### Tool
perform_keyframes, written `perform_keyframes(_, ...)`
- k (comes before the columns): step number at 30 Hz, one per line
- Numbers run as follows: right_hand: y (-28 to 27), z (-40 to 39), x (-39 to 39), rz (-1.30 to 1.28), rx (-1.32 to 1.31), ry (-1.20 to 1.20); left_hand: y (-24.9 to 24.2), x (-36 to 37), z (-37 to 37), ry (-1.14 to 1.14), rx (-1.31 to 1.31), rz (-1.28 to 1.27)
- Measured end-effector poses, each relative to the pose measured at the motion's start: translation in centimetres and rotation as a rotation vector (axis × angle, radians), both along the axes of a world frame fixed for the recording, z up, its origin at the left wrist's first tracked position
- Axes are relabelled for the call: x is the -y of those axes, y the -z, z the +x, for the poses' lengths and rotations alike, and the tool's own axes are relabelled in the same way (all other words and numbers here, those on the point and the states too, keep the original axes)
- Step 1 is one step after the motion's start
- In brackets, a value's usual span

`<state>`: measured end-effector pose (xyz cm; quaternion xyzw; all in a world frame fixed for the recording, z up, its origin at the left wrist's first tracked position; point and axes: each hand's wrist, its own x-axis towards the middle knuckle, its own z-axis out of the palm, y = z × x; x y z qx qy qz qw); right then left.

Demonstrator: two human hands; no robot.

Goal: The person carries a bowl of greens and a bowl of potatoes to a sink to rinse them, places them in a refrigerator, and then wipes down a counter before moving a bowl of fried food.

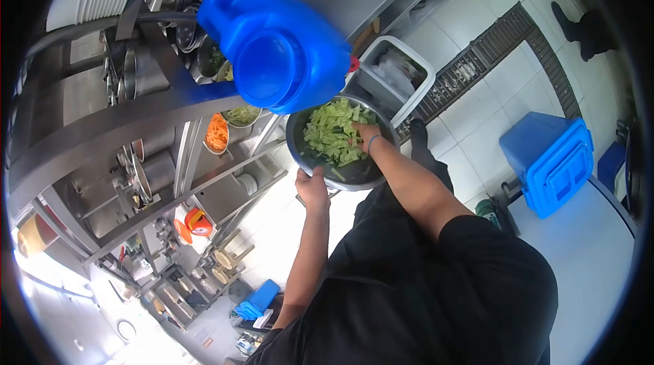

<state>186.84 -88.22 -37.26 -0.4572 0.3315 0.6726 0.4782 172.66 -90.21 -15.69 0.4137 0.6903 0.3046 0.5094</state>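
Observation:
A wide metal bowl (291,139) holds chopped green lettuce (330,128). My left hand (313,189) grips the bowl's near rim, thumb over the edge and fingers mostly hidden beneath. Inside the bowl, my right hand (364,136) is closed on some of the lettuce, its fingertips partly covered by leaves. A thin blue band (372,141) circles the right wrist. Right beside the bowl stands a grey-white bin (424,85) with a clear plastic bag in it.
A large blue jug (320,58) on the metal shelf frame (122,116) partly blocks the view. Behind it are containers of shredded carrot (216,133) and greens (242,116). A blue lidded bin (545,160) stands right. A floor drain grate (470,65) crosses the tiles; another person's foot (569,24) shows beyond.

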Motion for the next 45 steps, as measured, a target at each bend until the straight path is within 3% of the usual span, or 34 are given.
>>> perform_keyframes(5,1.9,4.7,-1.1,-0.010,-0.038,0.229,1.5,-0.3,-0.4,-0.034,0.017,-0.026)
perform_keyframes(9,4.8,8.1,-1.5,0.093,0.225,0.048,-0.4,-0.2,1.1,-0.047,0.038,-0.063)
perform_keyframes(12,-0.3,10.0,-1.8,-0.031,0.460,-0.209,-1.4,0.0,2.0,-0.019,0.060,-0.067)
perform_keyframes(15,-3.6,10.0,-1.1,0.104,0.961,-0.885,-0.5,0.4,0.8,0.045,0.008,-0.090)
perform_keyframes(17,-6.7,8.3,-0.6,0.354,1.153,-1.010,-0.8,0.9,0.5,0.066,-0.003,-0.089)
perform_keyframes(19,-7.5,6.7,-1.8,0.649,1.735,-1.234,-0.8,1.0,0.8,0.026,0.090,-0.087)
perform_keyframes(22,-7.6,4.6,-4.0,1.141,1.731,-1.298,-1.2,1.2,0.6,0.030,0.080,-0.117)
perform_keyframes(25,-7.2,3.6,-5.7,1.376,1.749,-1.516,-0.9,1.4,1.0,0.020,0.132,-0.081)
perform_keyframes(28,-6.8,4.5,-5.7,1.306,1.748,-1.711,-0.8,1.7,1.0,0.021,0.153,-0.030)
perform_keyframes(31,-6.3,6.6,-4.8,1.177,1.823,-1.727,-0.8,1.6,0.7,0.030,0.099,0.000)
perform_keyframes(37,-5.2,10.5,-1.9,0.915,1.722,-1.739,0.0,1.3,1.0,-0.022,0.100,-0.014)
perform_keyframes(39,-3.7,10.4,-1.2,0.649,1.749,-1.773,-0.2,1.3,0.8,0.018,0.049,-0.019)
perform_keyframes(41,1.6,9.9,-1.1,0.325,1.755,-1.822,0.0,1.3,1.0,0.018,0.078,-0.013)
perform_keyframes(42,0.4,10.2,-1.1,0.312,1.598,-1.646,-0.4,1.4,1.3,0.011,0.098,-0.014)
perform_keyframes(45,-5.3,8.2,-0.2,0.582,1.588,-1.264,-1.6,1.0,2.2,0.015,0.106,-0.013)
